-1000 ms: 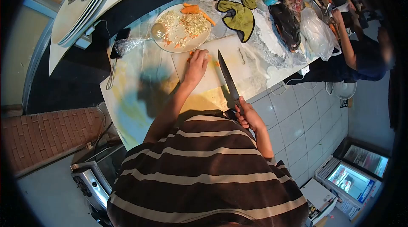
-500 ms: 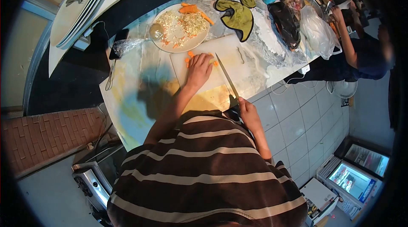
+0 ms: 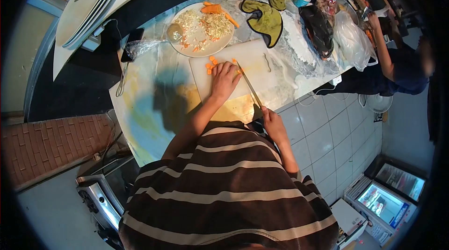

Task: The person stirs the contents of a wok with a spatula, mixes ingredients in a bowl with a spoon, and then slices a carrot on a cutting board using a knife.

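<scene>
A white cutting board lies on the marbled table. My left hand rests on it, fingers bent and pressed together; what lies under the fingertips is too small to make out. Several orange carrot slices are just left of those fingers. My right hand is closed round the handle of a long knife, whose tip points up and left, close to the left fingertips. Beyond the board stands a plate of shredded vegetables, with larger carrot pieces at its far edge.
Green cloths lie behind the board. A black bag and a clear plastic bag are at the right. Stacked plates stand on the upper left ledge. Another person works at the far right. A phone lies left.
My left hand has shifted slightly right, and more carrot slices show beside it. The knife has barely moved. The whole view has shifted a little.
</scene>
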A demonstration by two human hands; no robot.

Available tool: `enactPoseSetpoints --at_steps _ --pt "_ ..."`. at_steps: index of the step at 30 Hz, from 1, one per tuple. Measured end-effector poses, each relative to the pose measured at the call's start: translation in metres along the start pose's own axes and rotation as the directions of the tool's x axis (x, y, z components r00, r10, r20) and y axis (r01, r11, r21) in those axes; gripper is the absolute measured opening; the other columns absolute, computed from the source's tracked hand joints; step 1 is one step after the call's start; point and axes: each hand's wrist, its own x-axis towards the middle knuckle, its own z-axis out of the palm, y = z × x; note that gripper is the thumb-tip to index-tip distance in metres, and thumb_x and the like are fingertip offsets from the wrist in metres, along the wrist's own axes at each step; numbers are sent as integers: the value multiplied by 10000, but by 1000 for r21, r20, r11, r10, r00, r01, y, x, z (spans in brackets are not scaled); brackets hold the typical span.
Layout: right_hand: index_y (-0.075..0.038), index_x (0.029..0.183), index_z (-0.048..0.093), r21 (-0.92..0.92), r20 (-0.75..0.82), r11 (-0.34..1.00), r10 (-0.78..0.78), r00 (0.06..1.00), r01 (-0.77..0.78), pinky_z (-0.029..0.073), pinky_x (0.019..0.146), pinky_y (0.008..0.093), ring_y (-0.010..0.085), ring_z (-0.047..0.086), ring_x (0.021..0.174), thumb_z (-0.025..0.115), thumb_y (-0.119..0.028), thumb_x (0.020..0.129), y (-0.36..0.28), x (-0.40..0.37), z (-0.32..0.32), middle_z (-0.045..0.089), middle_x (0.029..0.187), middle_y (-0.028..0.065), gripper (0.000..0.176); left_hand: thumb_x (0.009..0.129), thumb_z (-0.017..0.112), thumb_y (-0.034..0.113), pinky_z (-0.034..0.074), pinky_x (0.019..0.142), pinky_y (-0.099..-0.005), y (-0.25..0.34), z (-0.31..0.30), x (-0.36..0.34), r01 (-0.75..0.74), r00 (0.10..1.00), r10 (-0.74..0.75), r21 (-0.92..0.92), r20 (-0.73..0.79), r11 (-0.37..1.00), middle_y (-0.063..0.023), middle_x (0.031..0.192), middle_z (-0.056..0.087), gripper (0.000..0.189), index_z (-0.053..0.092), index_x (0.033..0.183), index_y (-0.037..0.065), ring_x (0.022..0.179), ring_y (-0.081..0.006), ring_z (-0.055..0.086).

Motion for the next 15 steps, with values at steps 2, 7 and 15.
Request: enactPoseSetpoints --at_steps 2,7,15 --pt "48 1133 634 5 1 1000 -5 1000 5 477 812 484 517 587 954 362 -485 1050 0 -1 1 636 878 318 603 850 715 255 357 956 -412 -2 -2 -3 0 1000 0 -12 0 1000 -72 1070 575 296 659 1099 105 1060 -277 506" --pt "52 1135 638 49 61 999 -9 998 6 487 817 428 487 614 920 384 -489 1047 -1 -1 3 643 863 300 604 856 708 244 356 985 -430 -3 -22 -20 -6 999 4 -60 -36 998 -83 1103 579 331 642 1143 91 1096 -284 513" --pt "77 1030 609 51 73 999 -19 997 15 465 755 432 420 532 733 396 -493 1046 -4 -4 6 594 783 295 609 877 675 248 354 1044 -457 -3 -35 -46 -124 992 124 -11 -23 992 -108 1228 574 423 586 1233 38 1166 -298 515"
